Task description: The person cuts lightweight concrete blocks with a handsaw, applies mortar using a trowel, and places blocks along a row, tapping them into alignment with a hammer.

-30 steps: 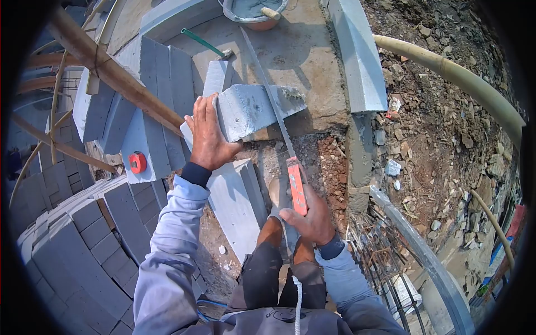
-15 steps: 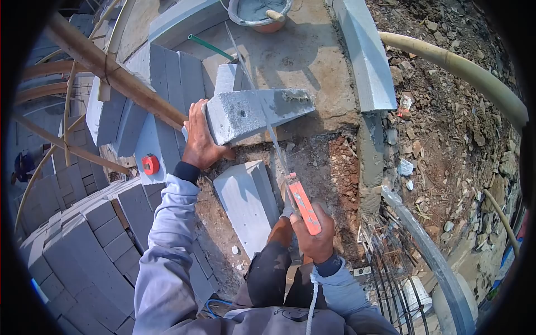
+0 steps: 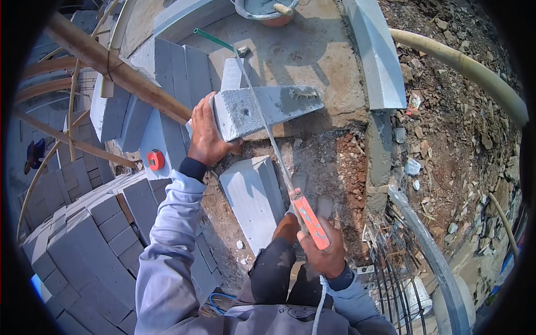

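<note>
The left hand (image 3: 211,132) is grasping the left end of the block (image 3: 290,103) between fingers and thumb. The right hand (image 3: 326,252) is clenching the saw (image 3: 308,216), its blade slanting across the block. A bucket (image 3: 278,21) is standing beyond the block.

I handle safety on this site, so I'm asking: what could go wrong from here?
The bare left hand is against one end of the block, not far from the saw lying across it; if the blade slips or jumps, it might cut that hand. The block also seems to overhang the near edge of the concrete slab, so it could tip or shift under pressure.
</note>
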Action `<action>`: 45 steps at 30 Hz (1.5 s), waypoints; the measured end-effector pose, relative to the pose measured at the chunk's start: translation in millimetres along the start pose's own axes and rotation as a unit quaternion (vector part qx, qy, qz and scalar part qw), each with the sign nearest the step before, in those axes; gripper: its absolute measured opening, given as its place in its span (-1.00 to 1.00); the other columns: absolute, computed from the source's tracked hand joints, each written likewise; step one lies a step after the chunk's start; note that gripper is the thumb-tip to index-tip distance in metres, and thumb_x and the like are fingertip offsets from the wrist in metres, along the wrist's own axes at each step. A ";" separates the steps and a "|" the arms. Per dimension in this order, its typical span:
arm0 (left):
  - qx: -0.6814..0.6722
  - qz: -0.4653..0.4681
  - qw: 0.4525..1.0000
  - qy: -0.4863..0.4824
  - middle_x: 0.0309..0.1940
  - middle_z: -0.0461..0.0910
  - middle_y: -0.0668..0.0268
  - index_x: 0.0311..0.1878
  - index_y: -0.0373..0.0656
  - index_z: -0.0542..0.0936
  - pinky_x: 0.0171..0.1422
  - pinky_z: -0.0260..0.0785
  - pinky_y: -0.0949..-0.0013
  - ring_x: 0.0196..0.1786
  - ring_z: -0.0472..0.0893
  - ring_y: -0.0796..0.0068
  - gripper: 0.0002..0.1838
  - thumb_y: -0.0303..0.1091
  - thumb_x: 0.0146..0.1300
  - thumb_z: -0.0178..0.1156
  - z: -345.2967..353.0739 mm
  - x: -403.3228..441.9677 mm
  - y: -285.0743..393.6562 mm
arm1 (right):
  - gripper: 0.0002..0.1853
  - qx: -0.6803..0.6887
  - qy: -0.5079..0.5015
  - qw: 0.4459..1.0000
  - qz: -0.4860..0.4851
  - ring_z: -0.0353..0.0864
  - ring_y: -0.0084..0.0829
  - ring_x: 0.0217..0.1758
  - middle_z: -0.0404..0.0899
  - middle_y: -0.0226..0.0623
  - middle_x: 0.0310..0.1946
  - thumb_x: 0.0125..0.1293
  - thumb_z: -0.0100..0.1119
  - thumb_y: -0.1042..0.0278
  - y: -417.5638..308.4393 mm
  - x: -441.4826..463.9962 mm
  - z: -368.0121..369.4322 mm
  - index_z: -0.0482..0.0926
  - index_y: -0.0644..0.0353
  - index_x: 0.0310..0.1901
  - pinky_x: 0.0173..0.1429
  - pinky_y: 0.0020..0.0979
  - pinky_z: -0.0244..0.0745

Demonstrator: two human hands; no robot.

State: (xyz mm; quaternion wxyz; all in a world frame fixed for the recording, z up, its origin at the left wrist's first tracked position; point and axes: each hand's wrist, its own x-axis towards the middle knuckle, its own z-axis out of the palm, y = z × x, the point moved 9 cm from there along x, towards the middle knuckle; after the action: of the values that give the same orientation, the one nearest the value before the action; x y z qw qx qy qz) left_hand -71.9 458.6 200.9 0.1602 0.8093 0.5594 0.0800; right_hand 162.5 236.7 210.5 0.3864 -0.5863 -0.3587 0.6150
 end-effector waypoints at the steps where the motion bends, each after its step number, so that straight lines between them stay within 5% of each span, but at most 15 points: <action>1: -0.002 -0.004 1.000 0.002 0.29 0.20 0.00 0.43 -0.21 0.05 0.50 -0.02 -0.03 0.37 0.18 -0.09 0.27 -0.22 -0.43 0.56 0.5 0.5 1.7 | -0.87 0.007 0.006 1.000 0.007 0.62 -0.50 -0.46 0.55 -0.18 -0.55 0.22 0.21 0.45 1.3 4.4 4.9 0.54 0.26 -0.21 -0.37 -0.38 0.45; 6: -0.015 -0.061 0.998 -0.001 0.29 0.21 -0.02 0.43 -0.21 0.06 0.50 -0.01 0.01 0.38 0.18 -0.07 0.28 -0.27 -0.50 0.55 0.7 3.0 -7.1 | -0.87 0.026 0.014 1.000 0.009 0.54 -0.50 -0.51 0.53 -0.15 -0.56 0.19 0.21 0.47 4.7 60.1 15.2 0.49 0.27 -0.26 -0.41 -0.36 0.42; 11: -0.007 -0.023 1.000 0.000 0.29 0.23 -0.01 0.42 -0.24 0.07 0.49 0.00 0.02 0.38 0.19 -0.08 0.27 -0.24 -0.47 0.56 -3.6 7.0 -10.5 | -0.83 -0.007 0.007 1.000 -0.005 0.67 0.01 -0.38 0.56 0.01 -0.51 0.17 0.24 0.41 -8.9 16.7 18.4 0.49 0.25 -0.25 -0.37 -0.24 0.46; 14: -0.027 -0.048 0.998 -0.021 0.28 0.23 -0.01 0.42 -0.24 0.06 0.48 0.01 0.03 0.38 0.20 -0.08 0.24 -0.24 -0.43 0.54 -6.5 13.1 -24.5 | -0.83 -0.062 0.026 0.997 -0.032 0.66 0.04 -0.36 0.56 0.04 -0.49 0.17 0.24 0.42 -10.4 5.3 5.3 0.49 0.25 -0.25 -0.35 -0.22 0.48; 15: -0.020 -0.052 0.998 -0.006 0.26 0.25 -0.02 0.42 -0.23 0.06 0.48 0.03 0.02 0.35 0.23 -0.07 0.23 -0.24 -0.40 0.53 -7.7 11.7 -21.0 | -0.83 -0.046 -0.017 0.998 0.033 0.67 0.04 -0.34 0.59 0.04 -0.46 0.15 0.25 0.43 7.5 18.5 9.4 0.51 0.23 -0.23 -0.33 -0.18 0.50; 18: -0.028 -0.105 0.994 0.012 0.22 0.27 0.00 0.41 -0.23 0.07 0.45 0.07 0.03 0.31 0.26 -0.06 0.21 -0.25 -0.39 0.53 -3.5 8.6 -25.7 | -0.78 -0.067 -0.016 0.997 -0.020 0.68 -0.41 -0.41 0.60 -0.13 -0.49 0.16 0.21 0.49 -9.7 70.5 18.4 0.55 0.31 -0.14 -0.33 -0.36 0.49; 24: -0.015 -0.062 0.998 -0.004 0.19 0.30 0.02 0.38 -0.24 0.10 0.41 0.09 0.03 0.28 0.28 -0.05 0.19 -0.26 -0.43 0.54 -12.5 11.4 -28.6 | -0.82 -0.060 0.017 0.997 -0.040 0.63 -0.10 -0.48 0.53 -0.01 -0.51 0.15 0.23 0.47 -21.1 11.3 -1.1 0.52 0.28 -0.21 -0.39 -0.29 0.45; 29: -0.007 -0.070 0.997 0.022 0.20 0.27 -0.01 0.41 -0.25 0.07 0.43 0.04 0.03 0.31 0.24 -0.08 0.22 -0.27 -0.44 0.50 1.0 10.0 3.3 | -0.80 -0.129 0.008 0.989 -0.078 0.61 -0.02 -0.46 0.52 0.01 -0.52 0.14 0.23 0.47 -38.9 101.4 17.5 0.52 0.30 -0.19 -0.39 -0.28 0.45; 32: -0.003 -0.052 0.999 0.001 0.22 0.25 -0.03 0.43 -0.19 0.07 0.42 0.02 -0.03 0.31 0.23 -0.10 0.21 -0.26 -0.41 0.49 3.8 16.6 7.7 | -0.81 -0.129 0.029 0.988 -0.080 0.63 -0.18 -0.50 0.51 -0.05 -0.56 0.15 0.23 0.49 -36.7 95.3 16.7 0.51 0.31 -0.19 -0.39 -0.30 0.44; 35: -0.001 -0.027 0.999 -0.027 0.23 0.24 -0.03 0.44 -0.09 0.07 0.40 0.00 -0.11 0.31 0.24 -0.10 0.20 -0.23 -0.38 0.50 1.4 31.6 -0.5 | -0.75 -0.083 0.017 0.996 -0.014 0.47 -0.58 -0.48 0.51 -0.26 -0.54 0.17 0.19 0.51 -21.5 27.1 -6.6 0.54 0.35 -0.10 -0.35 -0.40 0.43; 38: 0.008 -0.040 0.999 -0.017 0.24 0.24 -0.03 0.45 -0.09 0.07 0.38 0.01 -0.12 0.32 0.23 -0.11 0.20 -0.21 -0.36 0.50 5.3 42.7 2.7 | -0.81 -0.062 0.010 0.998 -0.007 0.70 -0.10 -0.42 0.58 -0.07 -0.53 0.16 0.23 0.47 -24.4 34.5 -5.8 0.52 0.29 -0.19 -0.35 -0.26 0.52; 41: -0.014 -0.053 0.998 0.022 0.24 0.24 -0.03 0.45 -0.10 0.06 0.37 -0.01 -0.20 0.33 0.21 -0.09 0.22 -0.19 -0.37 0.51 0.6 55.8 5.9 | -0.80 -0.102 0.021 0.994 -0.024 0.67 -0.02 -0.43 0.59 -0.05 -0.52 0.16 0.25 0.45 -25.3 97.9 -7.9 0.52 0.27 -0.20 -0.37 -0.24 0.50; 45: 0.003 0.012 0.999 -0.035 0.24 0.23 0.00 0.45 -0.09 0.08 0.36 -0.01 -0.23 0.32 0.22 -0.06 0.24 -0.20 -0.43 0.53 5.4 57.7 13.4 | -0.84 -0.095 0.032 0.995 -0.009 0.65 0.04 -0.42 0.58 -0.04 -0.51 0.15 0.24 0.44 -40.7 51.9 -20.8 0.50 0.25 -0.26 -0.37 -0.22 0.50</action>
State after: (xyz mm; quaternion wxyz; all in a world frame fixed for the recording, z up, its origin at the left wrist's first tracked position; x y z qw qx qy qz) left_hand -37.6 507.1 197.7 0.1764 0.8189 0.5437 0.0523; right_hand 184.8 301.0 222.8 0.3461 -0.6364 -0.4082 0.5555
